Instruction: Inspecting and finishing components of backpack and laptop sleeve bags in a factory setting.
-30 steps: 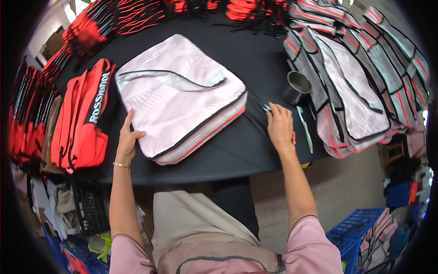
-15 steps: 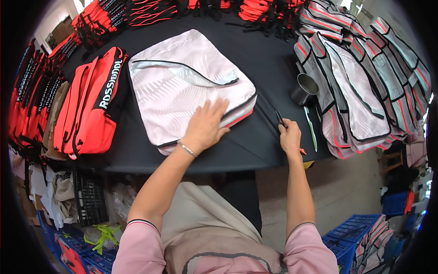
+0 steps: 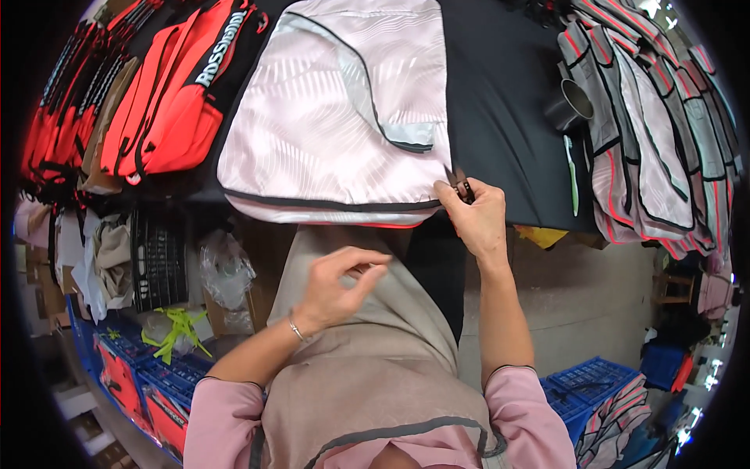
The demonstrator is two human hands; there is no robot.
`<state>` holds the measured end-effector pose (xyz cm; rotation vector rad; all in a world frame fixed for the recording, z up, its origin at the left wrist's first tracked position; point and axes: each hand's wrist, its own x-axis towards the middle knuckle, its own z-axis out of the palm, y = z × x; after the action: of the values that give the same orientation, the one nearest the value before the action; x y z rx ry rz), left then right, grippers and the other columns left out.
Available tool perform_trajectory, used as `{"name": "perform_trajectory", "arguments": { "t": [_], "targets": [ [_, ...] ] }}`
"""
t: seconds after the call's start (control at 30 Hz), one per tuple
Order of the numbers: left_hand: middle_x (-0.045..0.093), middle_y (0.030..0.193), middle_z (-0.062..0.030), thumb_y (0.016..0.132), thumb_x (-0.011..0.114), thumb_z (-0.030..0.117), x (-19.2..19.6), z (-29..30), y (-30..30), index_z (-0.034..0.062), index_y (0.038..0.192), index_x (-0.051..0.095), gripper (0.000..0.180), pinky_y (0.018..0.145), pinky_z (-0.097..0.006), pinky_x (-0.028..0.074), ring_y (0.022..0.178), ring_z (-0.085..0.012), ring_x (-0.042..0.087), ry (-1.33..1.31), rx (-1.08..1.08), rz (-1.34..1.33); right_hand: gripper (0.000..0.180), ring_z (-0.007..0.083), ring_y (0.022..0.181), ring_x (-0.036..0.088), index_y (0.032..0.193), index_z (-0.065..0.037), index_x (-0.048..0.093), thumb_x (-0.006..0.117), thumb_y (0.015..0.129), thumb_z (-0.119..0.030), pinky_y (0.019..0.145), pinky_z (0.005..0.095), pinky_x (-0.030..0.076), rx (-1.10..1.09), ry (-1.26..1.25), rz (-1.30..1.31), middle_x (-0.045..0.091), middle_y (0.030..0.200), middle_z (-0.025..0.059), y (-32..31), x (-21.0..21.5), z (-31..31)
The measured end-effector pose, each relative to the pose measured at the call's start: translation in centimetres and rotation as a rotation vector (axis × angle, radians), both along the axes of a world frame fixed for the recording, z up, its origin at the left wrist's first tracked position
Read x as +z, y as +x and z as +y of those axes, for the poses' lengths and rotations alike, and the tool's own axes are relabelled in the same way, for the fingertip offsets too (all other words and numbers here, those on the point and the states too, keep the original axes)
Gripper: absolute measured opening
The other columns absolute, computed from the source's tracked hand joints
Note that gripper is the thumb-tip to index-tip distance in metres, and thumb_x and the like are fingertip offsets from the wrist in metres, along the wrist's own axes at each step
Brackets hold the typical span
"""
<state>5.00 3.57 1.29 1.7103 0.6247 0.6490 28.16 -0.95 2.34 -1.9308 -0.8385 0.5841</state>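
Observation:
A pale pink, leaf-patterned bag piece (image 3: 312, 156) with black piping lies flat on the table, its near edge at the table's front. Its curved zip flap hangs partly open, showing a grey lining. My right hand (image 3: 478, 219) is at the bag's near right corner, closed around small dark thread snips (image 3: 463, 190), the blades pointing up along the edge. Thumb and forefinger touch the corner. My left hand (image 3: 340, 289) hovers in front of the bag above my apron, slightly blurred. Its fingers are loosely bent, thumb apart from them, with nothing visible in it.
A red bag (image 3: 176, 102) lies to the left beside stacked red pieces (image 3: 58, 117). On the right are a dark metal cup (image 3: 569, 105), a green-and-white toothbrush (image 3: 572, 176) and piled grey-pink bags (image 3: 648, 156). Blue crates (image 3: 590, 387) stand below the black-covered table (image 3: 500, 102).
The bag has turned and come nearer, to the table's front edge. My left hand has lifted off it and drawn back. My right hand has brought the snips to its corner.

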Motion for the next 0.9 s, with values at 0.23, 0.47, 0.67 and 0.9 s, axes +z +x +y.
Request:
{"name": "perform_trajectory", "arguments": {
  "t": [0.23, 0.47, 0.67, 0.9],
  "targets": [
    [0.07, 0.094, -0.0125, 0.093, 0.065, 0.023, -0.8, -1.1, 2.6, -0.0046, 0.102, 0.067, 0.029, 0.066, -0.023, 0.056, 0.077, -0.0156, 0.069, -0.921, 0.132, -0.148, 0.026, 0.0052, 0.05, 0.05, 0.071, -0.002, 0.061, 0.071, 0.086, -0.021, 0.045, 0.0205, 0.038, 0.004, 0.195, 0.566, 0.055, 0.056, -0.0004, -6.0, -1.4, -2.7],
    [0.071, 0.093, -0.0142, 0.092, 0.066, 0.022, -0.7, -0.8, 0.6, -0.0054, 0.1, 0.067, 0.029, 0.066, -0.024, 0.057, 0.076, -0.0158, 0.07, -0.935, 0.076, -0.288, 0.021, 0.0066, 0.05, 0.05, 0.077, -0.003, 0.062, 0.069, 0.089, -0.019, 0.044, 0.021, 0.039, -0.075, 0.401, 0.701, 0.057, 0.061, 0.0014, -9.5, -1.5, -2.8],
    [0.07, 0.086, -0.0121, 0.093, 0.065, 0.017, -2.5, -0.8, 0.5, -0.0078, 0.093, 0.066, 0.025, 0.064, -0.025, 0.056, 0.071, -0.0147, 0.069, -0.575, 0.101, -0.372, 0.021, 0.0078, 0.05, 0.052, 0.078, -0.003, 0.061, 0.066, 0.091, -0.019, 0.043, 0.0218, 0.04, -0.043, 0.49, 0.79, 0.059, 0.062, 0.0029, -10.8, -2.0, -2.5],
    [0.069, 0.082, -0.0111, 0.093, 0.063, 0.014, -2.9, 0.7, 0.5, -0.0068, 0.093, 0.064, 0.021, 0.063, -0.026, 0.057, 0.07, -0.0139, 0.068, -0.424, 0.181, -0.475, 0.027, 0.006, 0.06, 0.047, 0.093, 0.002, 0.067, 0.062, 0.095, -0.025, 0.057, 0.0221, 0.041, 0.086, 0.139, 0.241, 0.055, 0.068, -0.0011, -9.2, 2.1, -3.0]
  ]
}}
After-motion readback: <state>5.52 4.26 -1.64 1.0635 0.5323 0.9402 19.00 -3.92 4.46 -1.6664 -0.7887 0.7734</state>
